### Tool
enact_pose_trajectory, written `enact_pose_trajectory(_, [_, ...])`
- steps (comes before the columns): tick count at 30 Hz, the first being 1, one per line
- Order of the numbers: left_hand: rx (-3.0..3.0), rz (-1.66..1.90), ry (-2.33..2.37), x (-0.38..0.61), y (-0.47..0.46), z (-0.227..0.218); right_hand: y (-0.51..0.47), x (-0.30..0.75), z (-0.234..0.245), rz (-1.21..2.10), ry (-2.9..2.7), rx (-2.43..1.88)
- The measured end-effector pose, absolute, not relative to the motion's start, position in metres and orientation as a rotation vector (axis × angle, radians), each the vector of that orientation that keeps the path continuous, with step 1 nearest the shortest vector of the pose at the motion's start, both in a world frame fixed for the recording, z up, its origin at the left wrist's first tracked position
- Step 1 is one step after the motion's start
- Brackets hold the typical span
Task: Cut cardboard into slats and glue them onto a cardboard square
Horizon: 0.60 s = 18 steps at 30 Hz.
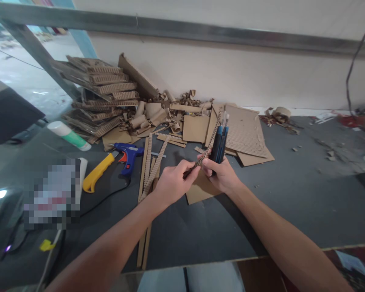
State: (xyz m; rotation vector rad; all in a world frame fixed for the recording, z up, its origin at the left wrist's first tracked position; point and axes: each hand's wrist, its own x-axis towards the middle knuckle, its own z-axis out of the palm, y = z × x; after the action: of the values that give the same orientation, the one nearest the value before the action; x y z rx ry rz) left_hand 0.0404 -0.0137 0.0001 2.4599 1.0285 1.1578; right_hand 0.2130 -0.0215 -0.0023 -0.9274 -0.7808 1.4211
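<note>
My left hand (172,183) is closed, pinching the lower end of a thin corrugated cardboard strip (211,138) that slants up to the right. My right hand (220,173) is closed around a blue and black utility knife (220,140), whose blade end points up and away, and its fingers also touch the strip. Both hands hover over the dark grey table (292,194), just above a flat cardboard piece (197,192). Several long cardboard strips (149,170) lie on the table left of my left hand.
A blue glue gun (127,153) and a yellow-handled tool (97,173) lie at the left, with a white and green bottle (69,136) behind. Stacked corrugated cardboard (100,97), rolled scraps and flat sheets (245,132) pile against the back wall. A blurred box (52,194) sits at the left.
</note>
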Motion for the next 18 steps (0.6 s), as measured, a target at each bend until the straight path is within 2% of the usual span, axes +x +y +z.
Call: enact_pose_trajectory(18, [2.333,1.303,1.038,0.0449,-0.0193,0.0055,-0.0221,0.2106,-0.0038,1.467,-0.733,-0.896])
